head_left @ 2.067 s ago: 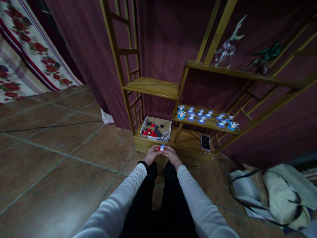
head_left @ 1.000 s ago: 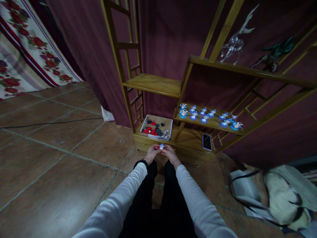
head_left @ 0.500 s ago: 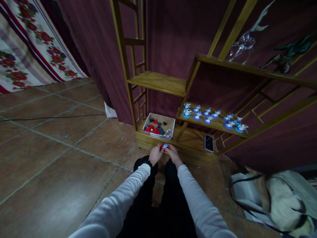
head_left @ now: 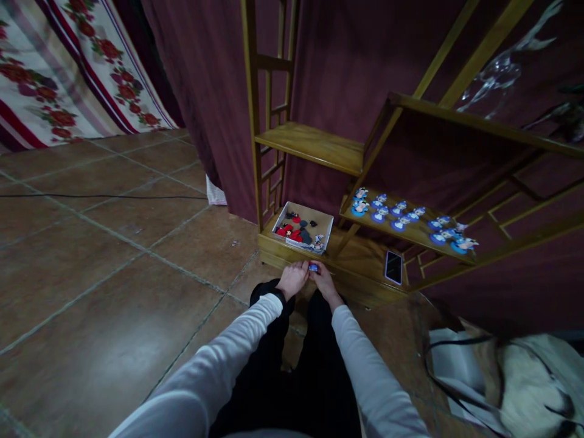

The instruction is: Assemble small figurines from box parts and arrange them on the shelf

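Note:
Just in front of the low wooden shelf, both of my hands meet over my knees. Between the fingertips shows a small blue-and-white figurine (head_left: 313, 267). My right hand (head_left: 323, 279) is closed on it from the right side. My left hand (head_left: 294, 277) comes from the left with curled fingers that touch or nearly touch the figurine; exactly what they grip is hidden. Beyond the hands, a shallow cardboard box (head_left: 325, 238) holds red, black and grey pieces. Several similar figurines (head_left: 401, 222) on round blue bases stand in rows on the raised shelf to the right.
A phone (head_left: 393, 267) lies on the bottom shelf board (head_left: 360, 258). Glass ornament (head_left: 497, 79) stands on the upper right shelf. A pale bag (head_left: 533, 377) with dark straps rests on the floor at right. A black cable (head_left: 104, 196) crosses the tiles at left.
My view has swung left, so the shelf sits farther right in the picture. Both hands stay together at the figurine, whose visible red part is now hidden; it seems turned in the fingers.

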Demonstrator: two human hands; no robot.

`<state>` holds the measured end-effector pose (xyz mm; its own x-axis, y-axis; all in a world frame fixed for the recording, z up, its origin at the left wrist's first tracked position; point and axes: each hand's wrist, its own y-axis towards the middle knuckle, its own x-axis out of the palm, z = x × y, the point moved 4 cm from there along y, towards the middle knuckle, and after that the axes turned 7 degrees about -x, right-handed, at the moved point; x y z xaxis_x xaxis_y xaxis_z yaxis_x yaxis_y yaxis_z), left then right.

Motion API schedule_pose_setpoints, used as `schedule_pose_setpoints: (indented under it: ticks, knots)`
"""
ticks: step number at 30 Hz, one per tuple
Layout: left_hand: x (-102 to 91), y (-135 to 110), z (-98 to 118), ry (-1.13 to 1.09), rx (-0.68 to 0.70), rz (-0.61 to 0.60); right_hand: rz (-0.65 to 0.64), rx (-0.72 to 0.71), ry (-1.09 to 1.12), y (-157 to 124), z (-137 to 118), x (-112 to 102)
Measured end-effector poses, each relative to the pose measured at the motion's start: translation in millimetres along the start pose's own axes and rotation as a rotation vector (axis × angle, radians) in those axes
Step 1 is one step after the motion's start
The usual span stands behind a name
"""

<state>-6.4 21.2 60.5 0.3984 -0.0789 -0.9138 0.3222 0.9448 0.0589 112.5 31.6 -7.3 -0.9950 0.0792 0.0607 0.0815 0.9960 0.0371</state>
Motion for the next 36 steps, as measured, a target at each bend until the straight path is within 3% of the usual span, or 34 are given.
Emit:
schedule_pose_setpoints:
  ticks: [6,36]
  knots:
    - [-4.6,-1.1,4.0,0.186,0.086,0.046,-0.019,-0.058,-0.065,1.0,-0.4,-0.6]
    - [-1.1,-2.9,-3.3,0.13,0.189,0.074,-0.001,-0.148,-0.197,0.9,1.6,-4.0]
